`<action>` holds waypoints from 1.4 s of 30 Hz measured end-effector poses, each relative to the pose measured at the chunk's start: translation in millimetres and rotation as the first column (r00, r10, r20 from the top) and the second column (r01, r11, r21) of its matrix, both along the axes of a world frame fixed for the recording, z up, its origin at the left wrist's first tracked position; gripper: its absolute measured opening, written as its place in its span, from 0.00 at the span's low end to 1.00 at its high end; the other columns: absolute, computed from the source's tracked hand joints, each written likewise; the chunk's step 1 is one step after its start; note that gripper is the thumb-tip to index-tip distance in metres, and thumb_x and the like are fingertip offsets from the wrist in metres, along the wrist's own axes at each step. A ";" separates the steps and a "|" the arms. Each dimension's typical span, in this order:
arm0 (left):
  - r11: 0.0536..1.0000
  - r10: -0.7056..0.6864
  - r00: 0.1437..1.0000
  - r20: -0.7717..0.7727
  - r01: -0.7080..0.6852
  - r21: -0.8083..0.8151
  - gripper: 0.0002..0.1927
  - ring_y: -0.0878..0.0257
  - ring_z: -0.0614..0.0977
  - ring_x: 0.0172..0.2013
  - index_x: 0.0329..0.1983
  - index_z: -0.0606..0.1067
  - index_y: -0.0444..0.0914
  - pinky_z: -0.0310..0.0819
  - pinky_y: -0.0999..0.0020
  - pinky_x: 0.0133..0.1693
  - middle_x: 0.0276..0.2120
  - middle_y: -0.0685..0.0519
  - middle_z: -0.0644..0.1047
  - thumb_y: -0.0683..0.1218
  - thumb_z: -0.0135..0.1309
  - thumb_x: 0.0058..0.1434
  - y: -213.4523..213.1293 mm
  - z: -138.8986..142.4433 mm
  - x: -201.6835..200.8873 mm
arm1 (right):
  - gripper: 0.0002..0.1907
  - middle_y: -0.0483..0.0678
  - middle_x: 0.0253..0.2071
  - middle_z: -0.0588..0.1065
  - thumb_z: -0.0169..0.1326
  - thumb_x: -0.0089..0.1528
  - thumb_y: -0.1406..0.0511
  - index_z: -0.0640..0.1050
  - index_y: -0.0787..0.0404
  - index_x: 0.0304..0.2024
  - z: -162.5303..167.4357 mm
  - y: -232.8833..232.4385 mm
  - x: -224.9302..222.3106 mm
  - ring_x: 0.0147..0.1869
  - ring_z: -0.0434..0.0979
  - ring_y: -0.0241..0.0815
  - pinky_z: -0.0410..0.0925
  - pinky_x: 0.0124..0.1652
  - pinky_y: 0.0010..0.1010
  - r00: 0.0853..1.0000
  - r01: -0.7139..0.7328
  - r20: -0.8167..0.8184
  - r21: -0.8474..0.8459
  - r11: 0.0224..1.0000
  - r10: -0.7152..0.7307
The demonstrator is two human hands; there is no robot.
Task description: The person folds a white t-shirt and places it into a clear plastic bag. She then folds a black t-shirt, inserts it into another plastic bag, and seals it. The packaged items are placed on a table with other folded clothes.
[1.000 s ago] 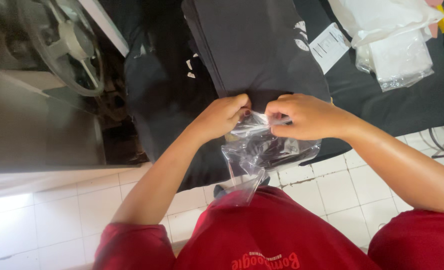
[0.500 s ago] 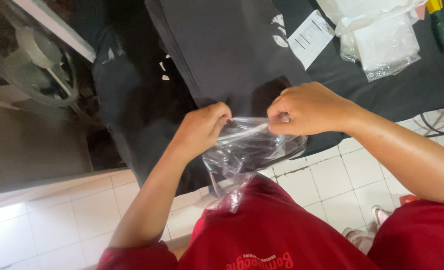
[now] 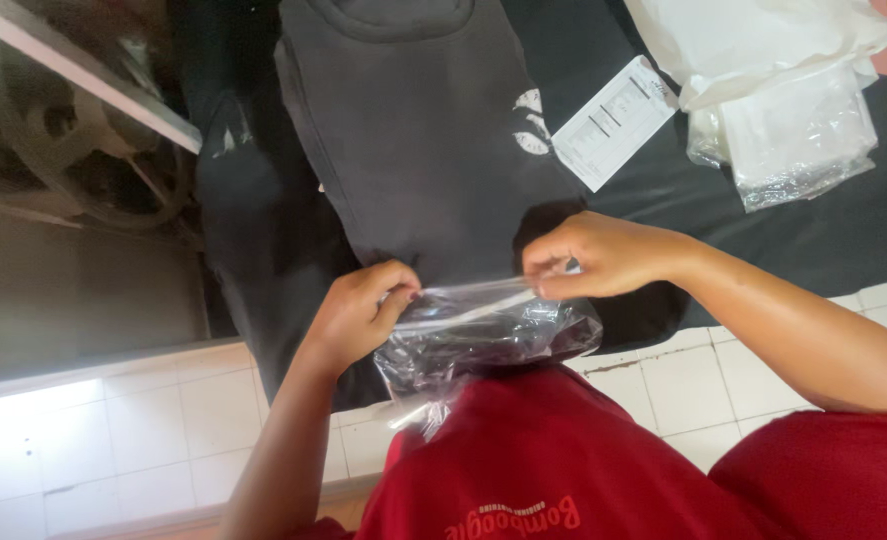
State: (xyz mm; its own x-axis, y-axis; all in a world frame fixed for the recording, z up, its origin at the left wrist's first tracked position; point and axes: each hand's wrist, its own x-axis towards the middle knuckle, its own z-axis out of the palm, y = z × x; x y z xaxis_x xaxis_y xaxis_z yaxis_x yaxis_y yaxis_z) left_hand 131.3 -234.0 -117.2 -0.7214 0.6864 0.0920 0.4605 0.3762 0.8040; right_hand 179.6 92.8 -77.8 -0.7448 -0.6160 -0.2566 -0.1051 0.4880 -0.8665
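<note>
Hands [image 3: 364, 310] [image 3: 594, 255] lowered; clear bag [image 3: 484, 335] overlaps dark garment [image 3: 424, 150].

White tiled floor [image 3: 114, 430] near and left, brightly lit; black-covered table [image 3: 864, 240] far right; grey fan [image 3: 74, 150] far left.

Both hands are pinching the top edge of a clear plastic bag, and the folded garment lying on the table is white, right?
Not quite. The head view shows the left hand and right hand pinching the clear plastic bag by its top edge, but the folded garment on the table is dark grey, not white.
</note>
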 end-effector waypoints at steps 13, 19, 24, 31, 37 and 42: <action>0.985 0.163 0.896 -0.412 -0.170 0.021 0.05 0.54 0.81 0.30 0.34 0.74 0.36 0.74 0.63 0.35 0.31 0.50 0.79 0.39 0.60 0.62 21.2 -11.2 25.6 | 0.07 0.46 0.31 0.82 0.60 0.59 0.65 0.82 0.63 0.35 -71.6 69.2 -14.2 0.34 0.83 0.35 0.73 0.36 0.27 0.995 -0.096 -0.031 -0.215 0.972 0.091; 0.964 0.090 0.626 -0.775 -0.249 -0.090 0.08 0.54 0.79 0.37 0.37 0.74 0.40 0.64 0.53 0.47 0.36 0.53 0.79 0.45 0.63 0.61 37.7 6.6 27.7 | 0.07 0.46 0.32 0.80 0.60 0.64 0.66 0.79 0.65 0.35 -96.3 81.7 -7.8 0.37 0.80 0.36 0.71 0.40 0.27 0.989 -0.046 -0.150 -0.371 0.927 -0.011; 0.960 -0.057 0.712 -0.700 -0.153 -0.234 0.11 0.49 0.77 0.44 0.37 0.72 0.39 0.64 0.52 0.50 0.42 0.48 0.76 0.50 0.58 0.58 50.9 53.9 16.8 | 0.06 0.47 0.38 0.79 0.59 0.65 0.68 0.79 0.65 0.41 -116.6 79.8 -5.7 0.43 0.79 0.37 0.72 0.46 0.28 0.997 0.005 0.072 -0.520 0.854 0.038; 0.842 -0.538 0.723 -0.432 0.477 -0.250 0.08 0.51 0.78 0.42 0.42 0.74 0.36 0.71 0.56 0.47 0.37 0.46 0.75 0.44 0.58 0.63 166.4 44.9 -33.1 | 0.07 0.45 0.37 0.78 0.58 0.61 0.72 0.79 0.64 0.43 -112.7 68.0 18.1 0.44 0.78 0.38 0.71 0.46 0.29 0.984 0.058 -0.128 -0.447 0.893 -0.128; 0.273 -0.794 0.598 0.112 0.514 -0.813 0.19 0.50 0.83 0.45 0.46 0.80 0.42 0.74 0.49 0.46 0.40 0.48 0.82 0.59 0.51 0.65 328.0 -125.1 -64.1 | 0.05 0.45 0.39 0.78 0.58 0.64 0.71 0.79 0.63 0.43 -104.5 58.8 34.2 0.45 0.79 0.38 0.71 0.47 0.30 0.960 0.158 -0.136 -0.451 0.878 -0.243; 0.345 -0.813 0.581 0.039 0.535 -0.771 0.25 0.50 0.74 0.56 0.52 0.77 0.43 0.63 0.41 0.53 0.52 0.48 0.77 0.63 0.49 0.63 309.4 -197.1 -63.5 | 0.05 0.46 0.41 0.77 0.57 0.65 0.71 0.78 0.64 0.44 -114.6 53.0 41.7 0.46 0.77 0.38 0.71 0.47 0.31 0.959 0.226 -0.041 -0.492 0.841 -0.281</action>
State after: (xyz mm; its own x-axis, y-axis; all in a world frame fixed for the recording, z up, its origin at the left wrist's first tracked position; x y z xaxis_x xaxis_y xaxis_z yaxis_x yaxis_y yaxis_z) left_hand 67.8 75.4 -314.3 0.0043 0.8665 -0.4991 0.9621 0.1326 0.2385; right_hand 221.3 145.7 -192.4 -0.8975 -0.4270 0.1107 -0.1406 0.0391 -0.9893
